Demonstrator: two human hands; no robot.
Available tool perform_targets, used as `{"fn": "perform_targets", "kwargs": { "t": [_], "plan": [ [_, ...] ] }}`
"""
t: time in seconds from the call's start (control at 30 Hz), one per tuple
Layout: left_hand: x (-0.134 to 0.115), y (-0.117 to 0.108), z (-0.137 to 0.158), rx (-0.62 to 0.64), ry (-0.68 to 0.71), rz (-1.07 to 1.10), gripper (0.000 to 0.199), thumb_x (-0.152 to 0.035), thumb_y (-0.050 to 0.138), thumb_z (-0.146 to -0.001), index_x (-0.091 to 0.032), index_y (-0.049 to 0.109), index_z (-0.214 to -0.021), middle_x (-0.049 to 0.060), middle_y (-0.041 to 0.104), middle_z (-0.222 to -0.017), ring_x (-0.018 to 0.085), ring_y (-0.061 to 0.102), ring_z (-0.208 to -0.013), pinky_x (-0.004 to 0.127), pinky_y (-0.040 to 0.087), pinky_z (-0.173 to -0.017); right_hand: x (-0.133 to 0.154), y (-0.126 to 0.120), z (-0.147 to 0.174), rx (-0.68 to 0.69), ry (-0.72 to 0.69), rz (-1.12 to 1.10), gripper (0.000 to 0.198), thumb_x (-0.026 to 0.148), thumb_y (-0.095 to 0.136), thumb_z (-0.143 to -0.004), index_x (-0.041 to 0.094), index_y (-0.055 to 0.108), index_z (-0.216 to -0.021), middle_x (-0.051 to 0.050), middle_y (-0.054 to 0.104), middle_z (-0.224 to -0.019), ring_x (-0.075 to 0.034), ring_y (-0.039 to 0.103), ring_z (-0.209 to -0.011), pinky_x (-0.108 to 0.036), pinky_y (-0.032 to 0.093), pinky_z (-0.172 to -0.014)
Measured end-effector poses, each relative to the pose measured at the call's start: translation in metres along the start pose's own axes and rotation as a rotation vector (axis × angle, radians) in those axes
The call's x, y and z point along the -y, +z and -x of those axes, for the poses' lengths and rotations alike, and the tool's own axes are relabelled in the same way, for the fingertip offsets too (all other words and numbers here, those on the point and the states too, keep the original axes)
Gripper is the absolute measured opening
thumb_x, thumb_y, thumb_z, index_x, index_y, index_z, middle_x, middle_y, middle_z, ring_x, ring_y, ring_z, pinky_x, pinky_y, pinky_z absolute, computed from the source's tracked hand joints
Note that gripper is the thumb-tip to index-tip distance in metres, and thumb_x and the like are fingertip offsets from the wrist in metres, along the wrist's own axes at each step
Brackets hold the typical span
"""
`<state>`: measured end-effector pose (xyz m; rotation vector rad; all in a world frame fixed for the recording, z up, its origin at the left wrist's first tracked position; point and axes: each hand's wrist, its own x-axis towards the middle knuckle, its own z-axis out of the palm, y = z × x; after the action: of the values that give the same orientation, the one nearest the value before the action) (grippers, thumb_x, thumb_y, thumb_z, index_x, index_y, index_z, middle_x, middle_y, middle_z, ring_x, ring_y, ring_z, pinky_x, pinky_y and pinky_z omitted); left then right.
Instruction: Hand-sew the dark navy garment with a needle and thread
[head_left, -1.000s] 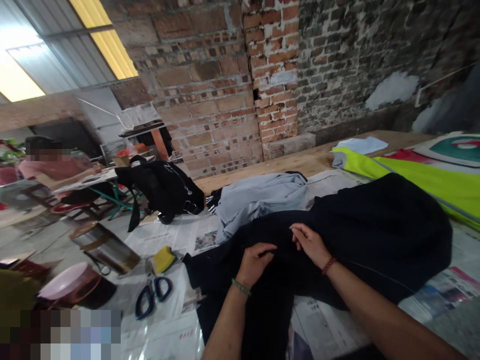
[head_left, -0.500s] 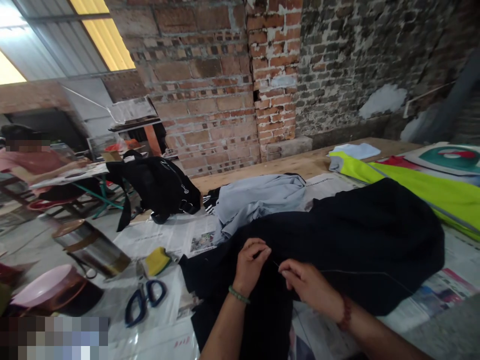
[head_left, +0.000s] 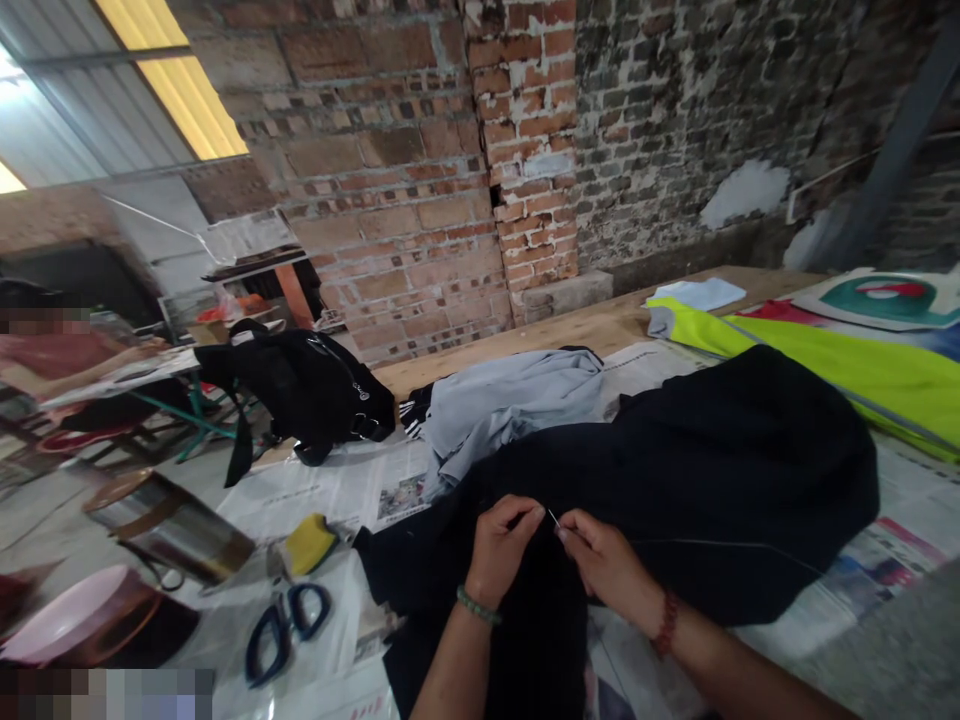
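My right hand (head_left: 611, 565), a red bead bracelet on its wrist, pinches a thin needle (head_left: 553, 518) that points up and to the left. Just left of the needle's tip, my left hand (head_left: 504, 545) has thumb and forefinger pressed together; whatever sits between them is too small to make out. A green bead bracelet circles the left wrist. Both hands are just above a dark navy garment (head_left: 720, 450) spread over the table. From near the right hand a fine pale line, perhaps thread (head_left: 705, 542), runs rightward across the dark cloth.
Blue-handled scissors (head_left: 289, 625) and a yellow pad (head_left: 309, 545) lie left of the garment, near a metal flask (head_left: 172, 525) and a pink-lidded pot (head_left: 75, 615). Behind are a black bag (head_left: 300, 390), grey cloth (head_left: 517, 390), a neon-yellow garment (head_left: 810, 370) and an iron (head_left: 885, 298). A person sits far left.
My hands have come closer together, and the needle shows more plainly in my right fingers. The whole view has shifted slightly. The garment lies much as before.
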<state>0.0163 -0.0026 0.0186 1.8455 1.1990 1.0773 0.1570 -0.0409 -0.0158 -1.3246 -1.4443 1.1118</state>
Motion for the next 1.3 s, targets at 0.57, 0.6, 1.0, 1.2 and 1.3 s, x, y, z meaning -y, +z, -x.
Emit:
{"fn": "perform_targets", "kwargs": {
  "t": [0.57,0.6,1.0,1.2,1.3],
  "plan": [
    [0.0025,0.0036,-0.0005,-0.037,-0.082,0.006,0.010,-0.023,0.060,-0.066,-0.018,0.067,-0.072,0.002,0.066,-0.069,0.016,0.059,-0.068,0.026,0.046,-0.065,-0.0016,0.0032,-0.0005,-0.058,-0.005,0.006,0.020,0.032,0.037,-0.081,0.019,0.049,-0.072,0.007,0.039,-0.045,-0.007,0.038,-0.040,-0.019,0.028,-0.041],
    [0.0028,0.0037,-0.0008,-0.049,-0.114,0.010,0.011,-0.024,0.060,-0.066,-0.018,0.067,-0.073,0.002,0.066,-0.069,0.016,0.058,-0.067,0.026,0.046,-0.065,-0.0013,0.0033,0.0002,-0.054,-0.007,0.013,0.020,0.032,0.037,-0.081,0.019,0.050,-0.072,0.006,0.039,-0.045,-0.008,0.038,-0.040,-0.019,0.028,-0.041],
    [-0.0001,0.0054,0.0000,-0.020,-0.062,0.003,0.009,-0.021,0.060,-0.066,-0.018,0.067,-0.070,0.002,0.066,-0.071,0.016,0.059,-0.070,0.027,0.046,-0.069,-0.0009,0.0042,-0.0020,-0.103,-0.084,0.086,0.020,0.031,0.035,-0.081,0.018,0.048,-0.073,0.001,0.049,-0.060,-0.011,0.045,-0.057,-0.023,0.036,-0.057],
    [-0.0012,0.0084,0.0017,0.059,0.041,0.015,0.009,-0.017,0.059,-0.067,-0.018,0.067,-0.070,0.003,0.065,-0.071,0.015,0.059,-0.069,0.025,0.046,-0.067,-0.0003,0.0024,-0.0043,-0.147,-0.086,0.070,0.016,0.030,0.037,-0.079,0.018,0.047,-0.075,0.002,0.049,-0.061,-0.012,0.046,-0.056,-0.022,0.036,-0.055],
    [-0.0012,0.0094,0.0018,0.074,0.084,0.030,0.011,-0.014,0.057,-0.066,-0.019,0.067,-0.069,0.003,0.064,-0.071,0.015,0.059,-0.069,0.025,0.047,-0.065,0.0001,0.0022,-0.0065,-0.148,-0.049,0.009,0.009,0.027,0.038,-0.078,0.019,0.042,-0.079,0.004,0.046,-0.057,-0.011,0.043,-0.049,-0.021,0.033,-0.048]
  ]
}}
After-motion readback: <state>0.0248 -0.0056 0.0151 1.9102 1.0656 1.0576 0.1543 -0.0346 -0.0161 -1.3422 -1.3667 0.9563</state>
